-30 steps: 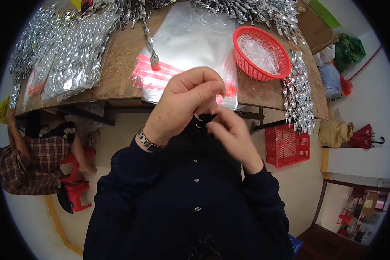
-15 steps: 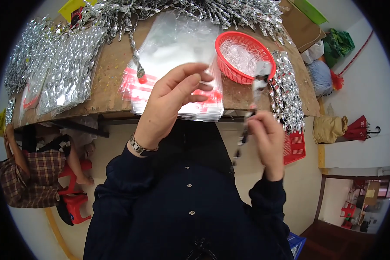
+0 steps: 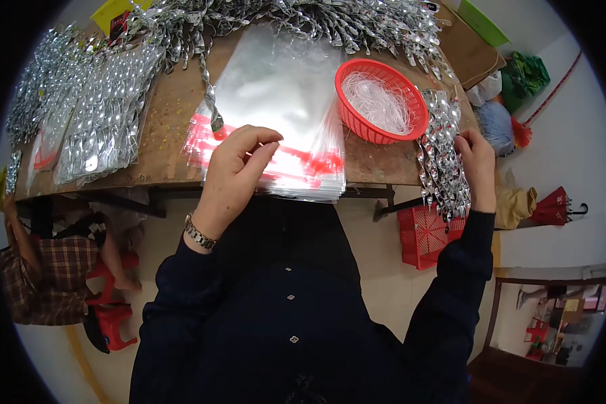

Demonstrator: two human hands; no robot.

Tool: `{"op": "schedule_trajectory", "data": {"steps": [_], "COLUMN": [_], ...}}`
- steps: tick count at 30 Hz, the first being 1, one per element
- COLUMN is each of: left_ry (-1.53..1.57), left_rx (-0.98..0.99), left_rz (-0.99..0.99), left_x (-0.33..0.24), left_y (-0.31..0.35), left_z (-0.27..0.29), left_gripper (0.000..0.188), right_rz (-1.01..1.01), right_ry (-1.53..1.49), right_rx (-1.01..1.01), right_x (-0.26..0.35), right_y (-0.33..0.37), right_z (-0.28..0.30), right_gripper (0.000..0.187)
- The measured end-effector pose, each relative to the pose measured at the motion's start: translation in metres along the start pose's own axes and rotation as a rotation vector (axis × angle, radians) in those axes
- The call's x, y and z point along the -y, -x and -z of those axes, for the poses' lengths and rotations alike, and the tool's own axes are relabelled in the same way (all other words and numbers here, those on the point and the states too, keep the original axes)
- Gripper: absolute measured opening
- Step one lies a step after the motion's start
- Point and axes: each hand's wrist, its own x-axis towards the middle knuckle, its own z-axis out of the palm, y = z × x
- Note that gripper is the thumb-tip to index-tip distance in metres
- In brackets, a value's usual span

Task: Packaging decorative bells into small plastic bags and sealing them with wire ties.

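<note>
My right hand (image 3: 478, 165) is at the right edge of a row of shiny silver twisted strips (image 3: 441, 161), which hang partly over the table's front edge. Its fingers are closed on a silver twisted strip there, with the fingertips partly hidden. Over the front left of a stack of clear plastic bags (image 3: 269, 81) with red bands, my left hand (image 3: 232, 172) has thumb and forefinger brought together. Anything between those tips is too small to make out. One twisted strip with a red end (image 3: 212, 111) lies on the bags just beyond that hand.
A red basket (image 3: 421, 124) of clear thread stands right of the bags. Silver strips (image 3: 303, 17) are heaped along the back, and bagged strips (image 3: 108, 108) lie at left. Below the table's right side is a red crate (image 3: 421, 239). Another person in plaid (image 3: 64, 269) is at far left.
My right hand has carried a silver twisted strip rightward to the row at the table's edge. My left hand has moved a little left and down, its spread fingers now drawn together.
</note>
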Motion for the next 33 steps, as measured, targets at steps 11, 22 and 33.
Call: {"op": "schedule_trajectory", "data": {"steps": [11,22,33], "left_ry": [-0.744,-0.87,-0.687], "left_rx": [-0.175,-0.231,-0.336], "left_rz": [-0.205,-0.108,-0.167], "left_x": [0.031,0.044,0.056], "left_y": [-0.02,-0.029,-0.028], "left_z": [0.03,0.038,0.05], "left_gripper": [0.02,0.021,0.011], "right_rz": [0.02,0.092,0.231], "right_ry": [0.148,0.039,-0.386], "right_rx": [0.017,-0.081,-0.029], "right_x": [0.003,0.028,0.136], "right_y": [-0.024,-0.005,0.054], "right_z": [-0.049,-0.025,-0.011], "right_gripper": [0.02,0.013,0.013]}}
